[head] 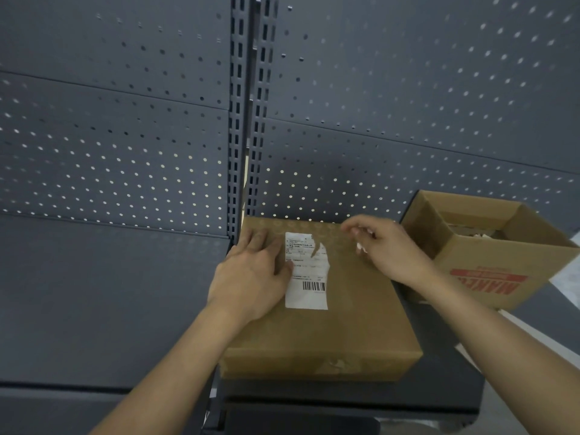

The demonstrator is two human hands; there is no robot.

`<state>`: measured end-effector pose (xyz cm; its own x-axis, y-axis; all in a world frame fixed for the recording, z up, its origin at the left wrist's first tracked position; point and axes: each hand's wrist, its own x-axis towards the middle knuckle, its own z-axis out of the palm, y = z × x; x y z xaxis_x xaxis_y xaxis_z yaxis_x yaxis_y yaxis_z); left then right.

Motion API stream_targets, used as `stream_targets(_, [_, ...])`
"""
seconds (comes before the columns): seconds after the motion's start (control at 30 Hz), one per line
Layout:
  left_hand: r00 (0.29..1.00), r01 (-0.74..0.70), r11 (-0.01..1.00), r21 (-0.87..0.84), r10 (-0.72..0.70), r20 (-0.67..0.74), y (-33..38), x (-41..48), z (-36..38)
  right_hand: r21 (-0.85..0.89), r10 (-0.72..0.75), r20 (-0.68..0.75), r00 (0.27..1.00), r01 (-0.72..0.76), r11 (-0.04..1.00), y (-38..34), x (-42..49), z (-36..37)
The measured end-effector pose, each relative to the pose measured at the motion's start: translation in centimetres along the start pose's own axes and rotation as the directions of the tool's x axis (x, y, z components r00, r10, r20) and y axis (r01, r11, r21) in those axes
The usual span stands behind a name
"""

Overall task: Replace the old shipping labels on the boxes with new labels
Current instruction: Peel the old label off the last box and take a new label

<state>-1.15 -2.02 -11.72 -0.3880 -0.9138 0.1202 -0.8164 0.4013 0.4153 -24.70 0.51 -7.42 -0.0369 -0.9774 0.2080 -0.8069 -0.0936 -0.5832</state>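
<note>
Old shipping label (306, 277) lies mid-frame on the closed box (354, 321), long axis running up the frame, its upper right corner torn. Left hand (251, 277) presses flat just left, thumb touching its edge. Right hand (387, 248), right of the tear, pinches a white scrap (360, 246). Open carton (489, 265) at right holds pale scraps, indistinct.

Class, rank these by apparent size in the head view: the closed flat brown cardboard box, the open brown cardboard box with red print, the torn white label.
1. closed box
2. open box, though farther and cut off, so unsure
3. label, clearly smallest
</note>
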Motion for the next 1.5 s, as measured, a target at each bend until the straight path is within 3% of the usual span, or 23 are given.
stream_targets(0.1, [1.000,-0.001,1.000,-0.001,0.001,0.000,0.0,0.0,0.1,-0.055,0.022,0.048,0.999,-0.020,0.998,-0.1,0.1,1.3])
stream_targets(0.27, [1.000,0.003,1.000,-0.013,-0.003,-0.003,-0.1,0.1,0.1,-0.173,-0.095,0.083,0.992,0.108,0.979,-0.1,1.0,2.2])
stream_targets(0.7, [1.000,0.008,1.000,-0.008,-0.008,-0.005,-0.3,0.1,0.3,-0.276,-0.291,0.206,0.934,0.340,0.899,0.8,2.4,2.7])
stream_targets(1.5, [1.000,0.027,1.000,-0.013,-0.027,0.010,-0.1,0.2,0.2,-0.266,-0.453,0.105,0.885,0.464,0.845,1.9,2.1,3.3])
